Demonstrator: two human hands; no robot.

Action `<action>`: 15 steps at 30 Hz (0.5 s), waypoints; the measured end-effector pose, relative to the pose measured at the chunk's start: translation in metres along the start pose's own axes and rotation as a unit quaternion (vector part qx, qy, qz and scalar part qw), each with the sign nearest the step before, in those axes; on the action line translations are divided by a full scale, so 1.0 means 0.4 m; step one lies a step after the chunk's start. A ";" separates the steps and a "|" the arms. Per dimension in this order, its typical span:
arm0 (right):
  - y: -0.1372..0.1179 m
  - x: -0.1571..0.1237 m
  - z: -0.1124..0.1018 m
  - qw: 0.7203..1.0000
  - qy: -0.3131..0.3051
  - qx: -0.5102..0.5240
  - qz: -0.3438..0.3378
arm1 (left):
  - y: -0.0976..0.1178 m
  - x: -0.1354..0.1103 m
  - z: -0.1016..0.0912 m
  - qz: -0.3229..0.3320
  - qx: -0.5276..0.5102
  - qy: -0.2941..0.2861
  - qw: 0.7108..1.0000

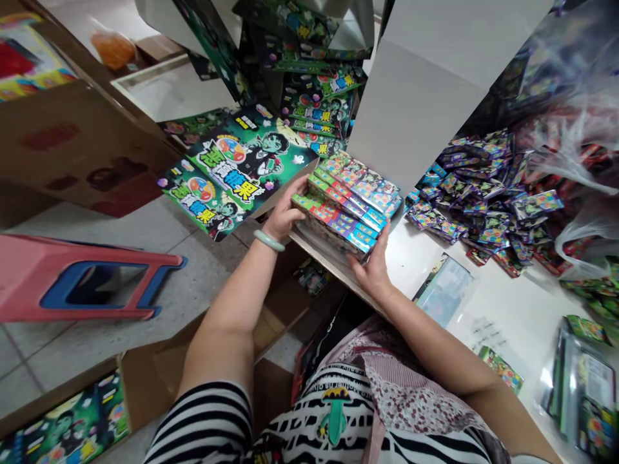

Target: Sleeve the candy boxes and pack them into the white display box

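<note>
A block of colourful small packets (351,200) sits at the edge of the white table (507,309), packed in tight rows. My left hand (286,216) presses against its left end, a pale green bangle on that wrist. Against the near right end rests my right hand (372,267), fingers curled on the bottom packets. Both hands clasp the block between them. Just left of it lies a green printed display box (242,164) with a cartoon figure.
A heap of purple loose packets (483,193) covers the table's right side, next to clear plastic bags (575,142). A white cardboard sheet (425,84) stands behind the block. A red and blue stool (82,280) lies on the floor at left. Open cartons (145,386) stand below.
</note>
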State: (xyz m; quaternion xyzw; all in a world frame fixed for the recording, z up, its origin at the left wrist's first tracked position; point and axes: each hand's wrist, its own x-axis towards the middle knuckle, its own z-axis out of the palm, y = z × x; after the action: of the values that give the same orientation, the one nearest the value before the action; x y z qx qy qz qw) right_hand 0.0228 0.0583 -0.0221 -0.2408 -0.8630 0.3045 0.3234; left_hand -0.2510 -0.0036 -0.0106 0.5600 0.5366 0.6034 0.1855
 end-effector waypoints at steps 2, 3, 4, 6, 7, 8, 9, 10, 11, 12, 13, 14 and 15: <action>0.000 -0.011 -0.021 1.000 -0.006 -0.005 0.002 | 0.007 -0.015 -0.006 0.001 0.013 -0.028 1.000; 0.001 -0.018 -0.036 1.000 -0.008 -0.009 0.002 | 0.011 -0.027 -0.011 -0.004 0.021 -0.038 0.999; 0.001 -0.025 -0.054 1.000 -0.006 -0.015 -0.002 | 0.016 -0.040 -0.015 -0.011 0.030 -0.045 0.998; 0.003 -0.039 -0.093 1.000 0.007 -0.025 -0.017 | 0.024 -0.068 -0.021 -0.022 0.045 -0.041 0.998; 0.005 -0.043 -0.112 0.999 0.014 -0.025 -0.026 | 0.027 -0.079 -0.021 -0.020 0.047 -0.033 0.998; 0.006 -0.045 -0.127 0.999 0.015 -0.022 -0.032 | 0.029 -0.088 -0.019 -0.014 0.045 -0.023 0.999; 0.008 -0.044 -0.140 0.999 0.006 -0.014 -0.036 | 0.029 -0.095 -0.014 -0.004 0.041 -0.009 0.999; 0.009 -0.040 -0.148 0.999 -0.010 -0.005 -0.037 | 0.030 -0.097 -0.008 0.005 0.037 0.006 0.999; 0.009 -0.033 -0.152 0.999 -0.031 0.003 -0.036 | 0.030 -0.097 -0.001 0.009 0.035 0.022 0.999; 0.009 -0.024 -0.152 0.998 -0.052 0.011 -0.032 | 0.030 -0.094 0.007 0.008 0.037 0.038 0.999; 0.008 -0.014 -0.149 0.997 -0.069 0.016 -0.025 | 0.030 -0.090 0.013 0.002 0.044 0.053 0.998; 0.006 -0.005 -0.144 0.996 -0.081 0.020 -0.013 | 0.031 -0.084 0.019 -0.004 0.054 0.067 0.996; 0.003 0.003 -0.138 0.996 -0.087 0.023 0.000 | 0.032 -0.078 0.023 -0.006 0.065 0.079 0.995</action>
State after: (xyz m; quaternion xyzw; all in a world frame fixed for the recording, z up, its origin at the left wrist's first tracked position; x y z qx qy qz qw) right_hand 0.0612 0.0803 0.0110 -0.2056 -0.8805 0.3442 0.2528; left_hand -0.2288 -0.0298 -0.0165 0.5176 0.5912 0.6087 0.1095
